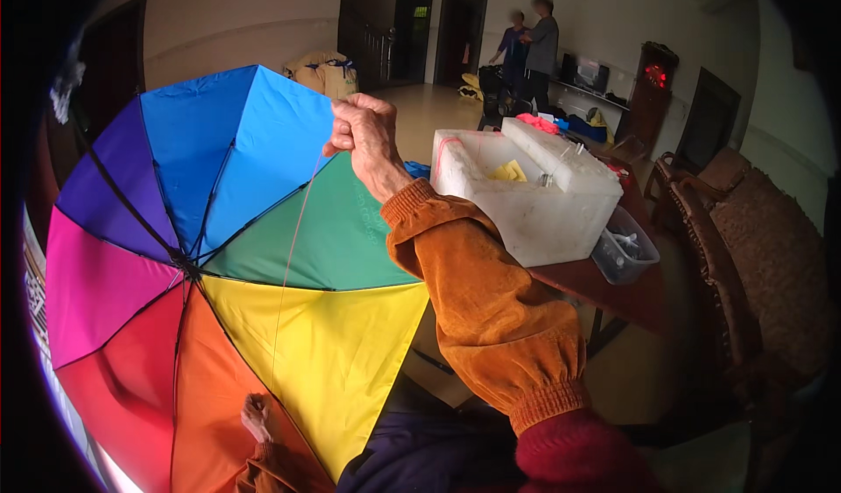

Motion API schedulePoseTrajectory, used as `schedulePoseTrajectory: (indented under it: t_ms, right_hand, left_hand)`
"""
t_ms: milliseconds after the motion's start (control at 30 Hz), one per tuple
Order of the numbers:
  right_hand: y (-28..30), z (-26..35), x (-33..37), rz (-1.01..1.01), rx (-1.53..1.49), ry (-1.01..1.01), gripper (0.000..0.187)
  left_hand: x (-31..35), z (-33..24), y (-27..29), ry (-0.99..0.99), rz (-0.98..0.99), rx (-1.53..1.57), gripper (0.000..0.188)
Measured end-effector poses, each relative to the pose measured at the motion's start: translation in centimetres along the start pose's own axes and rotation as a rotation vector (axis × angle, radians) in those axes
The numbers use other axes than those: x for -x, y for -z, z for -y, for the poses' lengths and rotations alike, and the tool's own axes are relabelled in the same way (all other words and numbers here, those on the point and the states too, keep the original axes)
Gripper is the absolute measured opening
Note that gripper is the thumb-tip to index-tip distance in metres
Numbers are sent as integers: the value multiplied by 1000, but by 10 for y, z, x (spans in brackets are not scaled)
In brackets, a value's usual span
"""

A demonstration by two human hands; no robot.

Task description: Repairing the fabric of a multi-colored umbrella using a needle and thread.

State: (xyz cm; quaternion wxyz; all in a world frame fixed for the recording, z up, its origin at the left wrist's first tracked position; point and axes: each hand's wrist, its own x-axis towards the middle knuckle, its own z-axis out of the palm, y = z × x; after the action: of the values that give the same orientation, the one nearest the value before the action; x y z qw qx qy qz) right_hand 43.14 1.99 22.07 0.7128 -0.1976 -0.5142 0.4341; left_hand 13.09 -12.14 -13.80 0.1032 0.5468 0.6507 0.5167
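A rainbow-coloured umbrella point(300, 237) is spread open with its inside, dark ribs and shaft toward me. My right hand point(363, 134) is raised at the canopy's edge, by the blue and green panels. Its fingers are closed on a thin pinkish thread point(292, 246); whether they also pinch a needle or the cloth is hidden. The thread runs straight down across the green and yellow panels toward my left hand point(256, 416). That hand is low in front of the orange panel, its fingers bunched together; what they grip is too small to tell.
To the right, a white foam box point(534, 221) stands on a reddish-brown table point(604, 296), beside a clear plastic tub point(626, 243). A carved wooden chair point(753, 257) is at far right. Two people point(530, 46) stand at the back, and stuffed sacks point(322, 74) lie behind the umbrella.
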Motion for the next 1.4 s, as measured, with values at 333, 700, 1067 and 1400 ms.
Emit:
schedulePoseTrajectory:
  t_ms: [333,700,1067,1400]
  right_hand:
    - [-39,-113,29,277,82,-182,6]
    - [-72,-252,244,1286,831,-324,8]
    - [-60,-297,268,880,819,146,10]
    - [-69,-278,241,695,641,-92,11]
  left_hand:
    - [-11,43,-5,229,-37,352,15]
    - [-11,-20,27,599,-88,692,12]
    - [-9,-23,30,626,-25,787,10]
    - [-10,-20,25,836,-31,884,6]
